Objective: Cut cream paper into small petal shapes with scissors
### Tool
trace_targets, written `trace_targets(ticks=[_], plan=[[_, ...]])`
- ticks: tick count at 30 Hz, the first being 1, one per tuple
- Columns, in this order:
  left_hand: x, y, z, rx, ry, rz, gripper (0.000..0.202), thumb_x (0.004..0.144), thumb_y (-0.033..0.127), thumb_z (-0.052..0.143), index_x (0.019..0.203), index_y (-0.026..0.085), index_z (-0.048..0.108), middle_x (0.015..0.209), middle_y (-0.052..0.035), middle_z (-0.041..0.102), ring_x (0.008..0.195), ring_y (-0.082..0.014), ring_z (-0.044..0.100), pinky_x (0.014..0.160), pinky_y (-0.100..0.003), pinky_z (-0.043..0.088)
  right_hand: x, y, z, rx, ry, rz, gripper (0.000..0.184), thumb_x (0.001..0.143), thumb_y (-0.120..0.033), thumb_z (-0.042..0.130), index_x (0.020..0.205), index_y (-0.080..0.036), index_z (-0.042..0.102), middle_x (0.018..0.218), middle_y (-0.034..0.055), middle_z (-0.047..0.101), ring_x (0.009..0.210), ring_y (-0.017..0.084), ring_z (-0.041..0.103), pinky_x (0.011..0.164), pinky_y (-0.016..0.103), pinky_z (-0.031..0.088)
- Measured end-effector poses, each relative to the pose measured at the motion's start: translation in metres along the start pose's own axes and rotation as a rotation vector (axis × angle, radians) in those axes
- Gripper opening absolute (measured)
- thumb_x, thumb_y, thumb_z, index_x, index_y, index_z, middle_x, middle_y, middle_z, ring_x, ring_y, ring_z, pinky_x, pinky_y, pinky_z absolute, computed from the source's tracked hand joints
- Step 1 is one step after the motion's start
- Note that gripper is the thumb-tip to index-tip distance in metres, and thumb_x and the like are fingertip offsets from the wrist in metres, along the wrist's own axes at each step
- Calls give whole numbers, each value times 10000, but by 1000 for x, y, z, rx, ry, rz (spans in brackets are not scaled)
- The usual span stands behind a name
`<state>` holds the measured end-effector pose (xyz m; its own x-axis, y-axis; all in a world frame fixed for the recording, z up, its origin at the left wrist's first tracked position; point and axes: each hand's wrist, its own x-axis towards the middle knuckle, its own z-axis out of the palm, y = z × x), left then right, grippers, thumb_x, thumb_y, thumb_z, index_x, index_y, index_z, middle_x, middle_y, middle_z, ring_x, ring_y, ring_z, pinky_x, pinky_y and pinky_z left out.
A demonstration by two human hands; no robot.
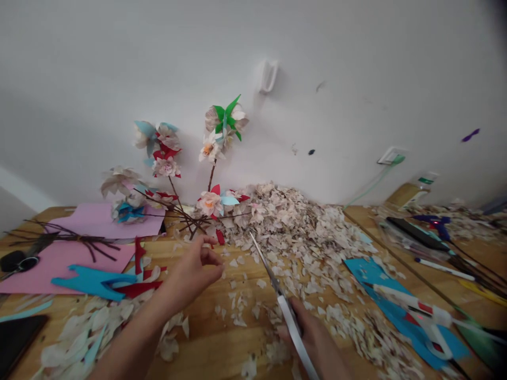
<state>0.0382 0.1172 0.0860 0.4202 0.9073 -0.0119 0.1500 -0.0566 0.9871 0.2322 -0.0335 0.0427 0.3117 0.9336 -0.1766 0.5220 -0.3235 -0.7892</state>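
The person's left hand (192,274) is raised above the wooden counter (222,348), its fingers curled with a small gap to the thumb and nothing visible between them. The right hand (312,340) sits lower and further right, its fingers clamped around a pair of long scissors (279,290). The blades look closed, though the view does not settle it. The scissors' long axis runs forward and to the left from the right hand, so the narrow tip points up the counter and ends just right of the left hand, toward the base of some paper flowers on twigs (209,203). The left hand is the nearer of the two to those flowers. A large heap of pale paper scraps (289,227) spreads to the right of the flowers, with loose scraps scattered around both hands. A pink card (95,221) and a blue paper cutout (89,282) lie further left.
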Motion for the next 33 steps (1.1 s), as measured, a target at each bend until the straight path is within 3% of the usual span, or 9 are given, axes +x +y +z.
trace_targets(ticks=[2, 4, 9, 15, 19, 24, 28, 33], plan=[[-3, -6, -12, 182, -50, 21, 317, 613, 162, 620, 895, 230, 492, 610, 31, 647, 677, -197, 632, 663, -289, 410, 2, -1, -7, -76, 11, 31, 344, 688, -447, 501, 908, -187, 543, 761, 72, 658, 729, 280, 606, 637, 323, 433], [-10, -12, -26, 297, -97, 27, 291, 621, 172, 606, 884, 241, 502, 612, 30, 654, 704, -213, 640, 704, -299, 402, 5, 0, -12, -175, 19, 65, 416, 695, -510, 452, 930, -174, 518, 722, 86, 656, 700, 297, 607, 631, 345, 425], [-29, -27, -50, 476, -129, -22, 259, 633, 224, 580, 887, 244, 535, 647, 23, 657, 660, -219, 625, 662, -290, 400, 6, 2, -17, -306, 56, 63, 408, 728, -535, 370, 927, -195, 475, 719, 83, 652, 724, 298, 607, 622, 335, 406], [-32, -35, -60, 793, -104, -120, 414, 636, 182, 468, 1048, 226, 472, 935, -36, 688, 849, -231, 638, 777, -338, 415, 8, 3, -19, -357, 64, 82, 418, 714, -575, 322, 892, -213, 427, 753, 91, 634, 723, 298, 597, 614, 333, 391], [-34, -30, -56, 804, -65, -36, 413, 694, 205, 415, 1107, 213, 434, 1071, -70, 657, 968, -236, 613, 835, -376, 416, 9, 5, -25, -361, 101, 94, 345, 736, -567, 364, 832, -239, 415, 715, 61, 629, 676, 272, 593, 586, 310, 382], [-49, -31, -20, 632, -136, 69, 361, 737, 191, 424, 1092, 238, 468, 1090, -45, 654, 1059, -205, 575, 919, -374, 394, 14, 13, -39, -414, 165, 128, 190, 795, -427, 450, 822, -240, 461, 758, 54, 660, 711, 254, 612, 588, 279, 364], [-62, -47, 33, 531, -292, 99, 341, 705, 112, 441, 1007, 237, 536, 1036, -36, 660, 988, -186, 593, 886, -335, 428, 20, 18, -45, -480, 214, 196, 91, 802, -287, 463, 850, -211, 480, 831, 104, 678, 760, 279, 624, 600, 283, 352], [-65, -56, 92, 513, -406, 246, 528, 648, 88, 520, 1160, 211, 492, 1105, -73, 622, 1002, -210, 556, 891, -339, 423, 26, 21, -39, -523, 222, 204, 81, 808, -271, 459, 838, -203, 490, 817, 107, 689, 759, 275, 633, 575, 268, 336]])
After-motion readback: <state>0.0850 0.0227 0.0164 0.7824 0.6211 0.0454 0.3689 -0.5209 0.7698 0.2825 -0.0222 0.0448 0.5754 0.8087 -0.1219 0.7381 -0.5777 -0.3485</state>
